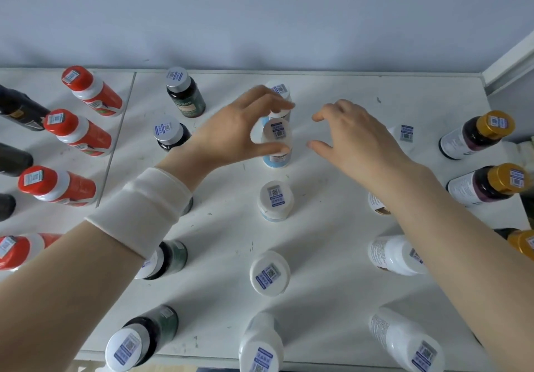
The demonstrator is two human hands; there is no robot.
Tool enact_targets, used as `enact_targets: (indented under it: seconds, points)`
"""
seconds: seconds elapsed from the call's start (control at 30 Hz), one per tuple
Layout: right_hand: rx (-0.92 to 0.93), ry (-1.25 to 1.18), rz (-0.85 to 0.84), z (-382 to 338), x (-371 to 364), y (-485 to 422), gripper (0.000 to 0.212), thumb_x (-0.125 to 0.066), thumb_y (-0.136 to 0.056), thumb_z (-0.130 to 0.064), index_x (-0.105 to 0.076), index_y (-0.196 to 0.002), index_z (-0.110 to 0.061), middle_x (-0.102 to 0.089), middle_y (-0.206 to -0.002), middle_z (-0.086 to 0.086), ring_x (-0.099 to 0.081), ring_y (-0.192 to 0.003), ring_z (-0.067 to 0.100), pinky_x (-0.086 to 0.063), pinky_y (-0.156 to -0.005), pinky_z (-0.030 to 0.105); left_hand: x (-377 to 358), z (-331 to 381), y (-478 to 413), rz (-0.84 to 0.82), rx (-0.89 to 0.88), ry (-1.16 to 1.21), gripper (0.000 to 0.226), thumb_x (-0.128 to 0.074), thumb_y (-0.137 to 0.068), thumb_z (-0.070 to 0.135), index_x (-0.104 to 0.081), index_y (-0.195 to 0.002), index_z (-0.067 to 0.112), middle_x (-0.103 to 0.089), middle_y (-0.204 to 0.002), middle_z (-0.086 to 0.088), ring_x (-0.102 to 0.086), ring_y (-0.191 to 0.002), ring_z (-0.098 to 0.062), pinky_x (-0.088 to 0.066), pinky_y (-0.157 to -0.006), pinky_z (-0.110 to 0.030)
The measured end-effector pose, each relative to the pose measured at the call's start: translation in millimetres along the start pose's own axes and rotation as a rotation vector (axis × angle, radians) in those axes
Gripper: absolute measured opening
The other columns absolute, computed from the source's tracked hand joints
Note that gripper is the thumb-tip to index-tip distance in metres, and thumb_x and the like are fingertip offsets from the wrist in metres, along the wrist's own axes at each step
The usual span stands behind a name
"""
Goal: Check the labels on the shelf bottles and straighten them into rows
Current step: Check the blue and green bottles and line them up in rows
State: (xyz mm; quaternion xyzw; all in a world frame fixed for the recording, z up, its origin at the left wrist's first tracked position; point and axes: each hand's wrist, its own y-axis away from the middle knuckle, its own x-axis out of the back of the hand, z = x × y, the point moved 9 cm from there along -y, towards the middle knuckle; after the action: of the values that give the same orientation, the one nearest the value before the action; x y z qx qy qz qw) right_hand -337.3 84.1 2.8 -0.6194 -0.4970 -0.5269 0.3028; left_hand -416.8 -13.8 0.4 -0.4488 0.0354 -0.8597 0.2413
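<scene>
Rows of upright bottles with barcode stickers on their caps stand on the white shelf (332,227). My left hand (239,128) reaches into the middle column and holds a white-capped, blue-based bottle (278,137) between thumb and fingers. Another white-capped bottle (279,89) stands just behind it, partly hidden by my fingers. My right hand (352,137) hovers to the right of the held bottle, fingers loosely spread, touching nothing. More white-capped bottles (275,199) (269,273) follow in the same column toward me.
Red-capped bottles (78,78) line the left shelf panel beside black ones (17,108). Dark green bottles (185,94) form a column left of the middle. White bottles (396,256) and gold-capped dark bottles (491,128) stand on the right. A wall closes the back.
</scene>
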Motion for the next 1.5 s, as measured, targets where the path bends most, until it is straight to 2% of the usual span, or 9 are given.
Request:
enact_targets:
  seconds: [0.1, 0.27, 0.4, 0.5, 0.63, 0.8, 1.0, 1.2, 1.5]
  points:
    - [0.005, -0.013, 0.029, 0.0, 5.2, -3.0, 0.043, -0.056, -0.089, -0.031, -0.047, -0.126, -0.011, -0.048, -0.126, 0.011, -0.045, -0.118, 0.028, -0.037, -0.088, 0.035, 21.5, -11.4, -14.2, 0.191, 0.063, -0.054, 0.041, -0.068, -0.081, 0.03, -0.058, -0.113, 0.007, -0.055, -0.11, -0.014, -0.055, -0.099, -0.016, -0.051, -0.086, -0.036]
    - [0.012, -0.034, 0.048, -3.6, 6.0, -6.8, 0.043, -0.057, -0.089, -0.032, -0.047, -0.126, -0.012, -0.049, -0.126, 0.01, -0.046, -0.118, 0.028, -0.038, -0.088, 0.035, -6.0, -49.9, -42.1, -0.077, 0.395, -0.178, 0.051, -0.069, -0.079, 0.038, -0.052, -0.123, 0.017, -0.051, -0.118, -0.011, -0.053, -0.106, -0.028, -0.046, -0.089, -0.041]
    - [0.003, -0.129, 0.088, -2.0, 8.6, -5.9, 0.043, -0.055, -0.089, -0.033, -0.047, -0.126, -0.012, -0.051, -0.128, 0.008, -0.048, -0.117, 0.027, -0.038, -0.091, 0.033, 21.2, -41.6, -47.9, 0.048, 0.391, -0.115, 0.042, -0.069, -0.081, 0.026, -0.056, -0.118, 0.012, -0.057, -0.113, -0.008, -0.057, -0.096, -0.021, -0.043, -0.081, -0.022]
    - [-0.052, -0.415, 0.179, 5.4, 18.6, -4.7, 0.045, -0.055, -0.089, -0.035, -0.046, -0.127, -0.014, -0.056, -0.125, 0.006, -0.051, -0.116, 0.022, -0.04, -0.096, 0.032, 61.5, -27.2, -35.5, 0.237, 0.374, 0.071, 0.035, -0.069, -0.082, 0.021, -0.058, -0.114, 0.015, -0.058, -0.105, 0.007, -0.058, -0.081, 0.001, -0.041, -0.073, -0.004]
    - [-0.133, -0.925, 0.123, 3.7, 20.5, -0.3, 0.05, -0.051, -0.089, -0.042, -0.04, -0.132, -0.018, -0.059, -0.117, 0.003, -0.061, -0.104, 0.018, -0.049, -0.087, 0.032, 79.3, 4.2, -10.4, 0.307, 0.329, 0.572, 0.024, -0.064, -0.085, 0.017, -0.056, -0.106, 0.021, -0.059, -0.101, 0.004, -0.062, -0.086, -0.008, -0.056, -0.077, -0.027]
    - [-0.028, -1.56, -0.116, -23.5, 9.7, 27.4, 0.033, -0.063, -0.082, -0.032, -0.047, -0.106, -0.016, -0.062, -0.09, 0.008, -0.062, -0.06, 0.016, -0.05, -0.055, 0.023, 63.0, 30.6, 26.8, 0.253, 0.323, 0.86, 0.031, -0.058, -0.081, 0.033, -0.052, -0.111, 0.027, -0.061, -0.1, 0.012, -0.061, -0.092, -0.004, -0.053, -0.076, -0.025]
    - [0.068, -1.456, -0.004, -27.4, 0.4, 50.3, 0.054, -0.075, -0.065, -0.011, -0.046, -0.106, -0.031, -0.056, -0.105, 0.002, -0.062, -0.092, 0.016, -0.05, -0.091, 0.037, 48.9, 30.9, 52.8, 0.268, 0.433, 0.852, 0.024, -0.049, -0.087, 0.028, -0.051, -0.111, 0.024, -0.058, -0.102, -0.003, -0.06, -0.091, -0.007, -0.055, -0.073, -0.027]
    - [-0.032, -1.673, -0.049, -35.4, -7.1, 68.6, 0.062, -0.066, -0.065, -0.05, -0.045, -0.112, -0.016, -0.059, -0.097, 0.01, -0.068, -0.068, 0.017, -0.051, -0.054, 0.021, 54.9, 53.1, 65.1, 0.193, 0.235, 0.881, 0.031, -0.061, -0.081, 0.017, -0.052, -0.111, 0.02, -0.06, -0.121, 0.001, -0.056, -0.114, -0.019, -0.051, -0.09, -0.042]
    - [0.118, -1.5, 0.173, -35.8, 9.5, 91.9, 0.042, -0.069, -0.074, -0.016, -0.047, -0.108, -0.024, -0.057, -0.108, -0.001, -0.059, -0.094, 0.002, -0.049, -0.081, 0.018, 47.5, 53.9, 79.8, 0.227, 0.317, 0.944, 0.025, -0.057, -0.085, 0.012, -0.052, -0.109, 0.02, -0.064, -0.102, 0.007, -0.062, -0.095, -0.012, -0.055, -0.078, -0.03]
